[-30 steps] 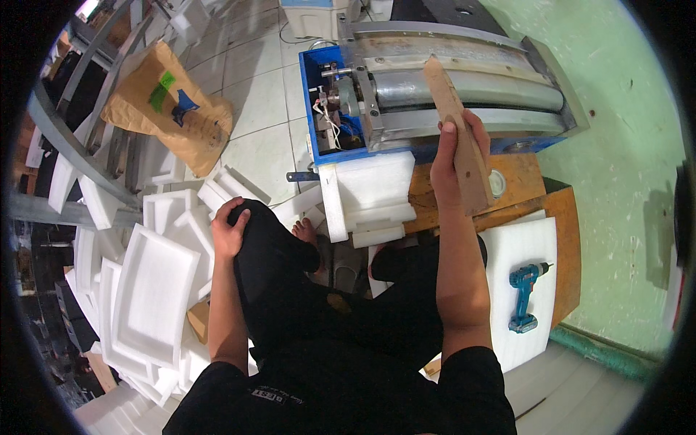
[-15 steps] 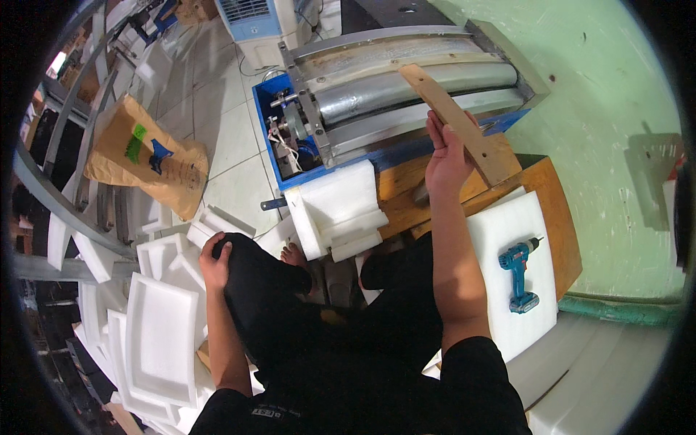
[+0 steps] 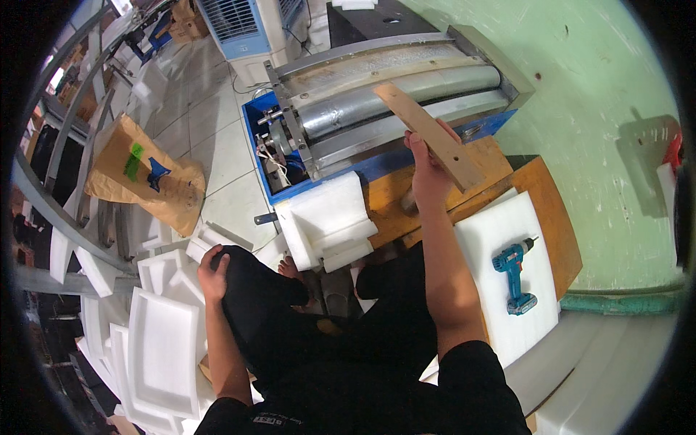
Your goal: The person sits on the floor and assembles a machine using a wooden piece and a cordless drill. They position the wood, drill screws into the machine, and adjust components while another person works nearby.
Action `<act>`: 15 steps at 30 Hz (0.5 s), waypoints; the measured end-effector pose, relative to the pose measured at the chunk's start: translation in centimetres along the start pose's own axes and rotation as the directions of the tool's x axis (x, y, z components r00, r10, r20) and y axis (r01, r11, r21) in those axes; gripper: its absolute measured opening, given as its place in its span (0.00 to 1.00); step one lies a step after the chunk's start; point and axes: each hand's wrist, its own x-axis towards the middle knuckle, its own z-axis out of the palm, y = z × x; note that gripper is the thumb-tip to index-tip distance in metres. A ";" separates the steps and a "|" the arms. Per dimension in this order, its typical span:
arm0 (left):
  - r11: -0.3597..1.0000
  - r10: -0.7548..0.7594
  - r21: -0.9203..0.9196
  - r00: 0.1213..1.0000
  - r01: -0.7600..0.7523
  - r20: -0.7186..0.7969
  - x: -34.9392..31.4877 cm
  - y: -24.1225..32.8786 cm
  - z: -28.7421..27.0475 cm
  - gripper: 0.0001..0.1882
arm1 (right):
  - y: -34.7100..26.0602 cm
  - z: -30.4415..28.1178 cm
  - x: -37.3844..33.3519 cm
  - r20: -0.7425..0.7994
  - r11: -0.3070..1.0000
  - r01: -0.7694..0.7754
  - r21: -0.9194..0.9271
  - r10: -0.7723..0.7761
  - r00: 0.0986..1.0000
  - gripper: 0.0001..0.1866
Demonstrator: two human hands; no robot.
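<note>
Plank (image 3: 429, 135) work at a roller machine (image 3: 391, 109): the right hand (image 3: 426, 168) grips a flat, pale wooden plank near its middle, one end angled up over the grey metal rollers, the other end over the brown bench (image 3: 551, 210). To feed it well, a firm grip seems wise, with the board kept square to the rollers and fingers well back from the nip. The left hand (image 3: 214, 262) rests closed over the knee, holding nothing. Rollers look smooth and dull; the machine's frame is blue. White foam trays (image 3: 163, 348) with raised rims lie by the left leg, and a teal drill (image 3: 515, 272) lies on a foam sheet (image 3: 500, 232).
</note>
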 end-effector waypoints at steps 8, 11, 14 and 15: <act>1.000 -0.019 0.012 1.000 0.019 -0.005 -0.1 0.9 0.0 0.18 | -0.1 -0.1 -0.3 0.029 0.973 -0.142 0.180 0.139 0.990 0.28; 1.000 -0.022 -0.003 1.000 0.022 -0.007 -0.2 1.0 -0.1 0.18 | -0.5 0.1 -0.4 0.041 0.980 -0.109 0.168 0.103 0.994 0.28; 1.000 0.006 0.030 1.000 -0.006 -0.019 -0.3 1.0 -0.2 0.19 | -1.1 0.2 -0.6 0.050 0.972 -0.133 0.196 0.125 0.991 0.28; 1.000 -0.006 0.026 1.000 0.006 -0.019 -0.3 1.0 -0.3 0.19 | -1.3 0.2 -0.7 0.067 0.962 -0.144 0.231 0.132 0.989 0.28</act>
